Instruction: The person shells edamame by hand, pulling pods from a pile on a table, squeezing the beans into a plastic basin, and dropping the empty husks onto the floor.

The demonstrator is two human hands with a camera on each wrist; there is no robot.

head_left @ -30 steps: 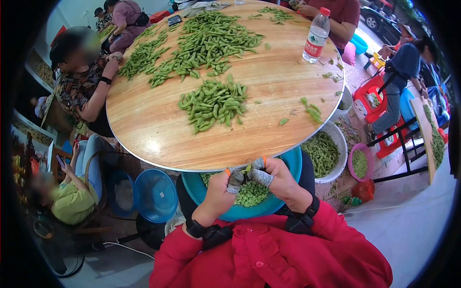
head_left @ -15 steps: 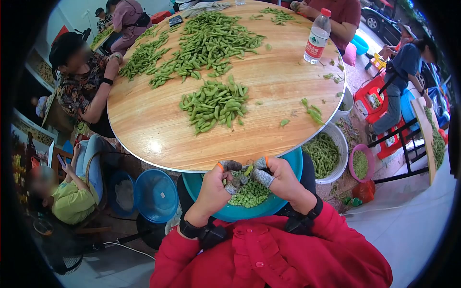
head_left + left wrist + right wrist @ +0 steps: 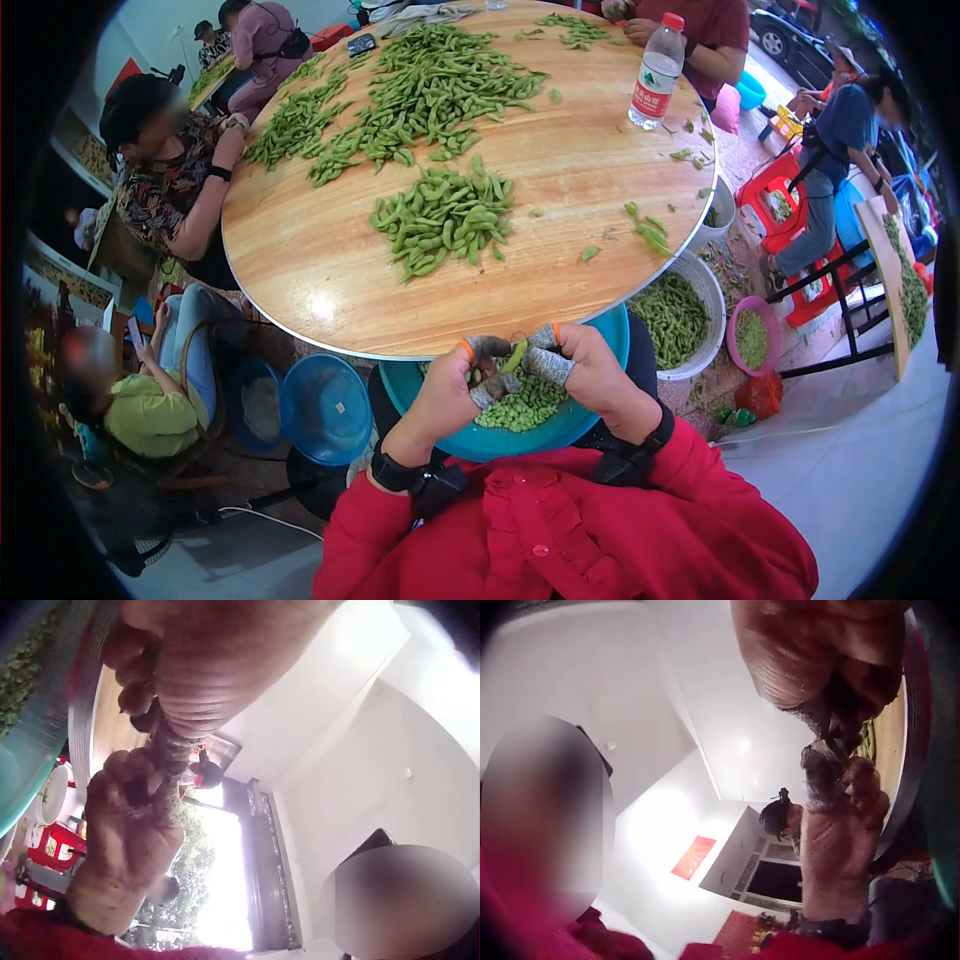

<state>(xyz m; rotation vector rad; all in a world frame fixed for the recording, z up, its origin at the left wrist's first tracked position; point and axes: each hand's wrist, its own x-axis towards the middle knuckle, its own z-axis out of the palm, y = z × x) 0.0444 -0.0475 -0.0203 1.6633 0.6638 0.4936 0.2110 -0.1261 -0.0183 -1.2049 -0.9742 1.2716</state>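
Over the near edge of the round table, both hands come together on a green soybean pod (image 3: 516,356). My left hand (image 3: 448,398) has its thumb and forefinger in grey finger covers and pinches the pod from the left. From the other side my right hand (image 3: 600,378), also in grey covers, pinches it near its upper end. Below them sits a teal basin (image 3: 590,425) holding many shelled green beans (image 3: 522,405). In the left wrist view the fingertips of both hands meet, and the pod is hidden there.
On the wooden table (image 3: 330,275) lie a small heap of pods (image 3: 440,222), a larger heap (image 3: 420,95) and a water bottle (image 3: 657,75). A white basket of pods (image 3: 690,320) stands right, blue basins (image 3: 325,410) left. Other people sit around the table.
The left forefinger has lifted away from the thumb, and the left hand has shifted slightly left. More of the pod now shows between the hands. The right hand has barely moved.
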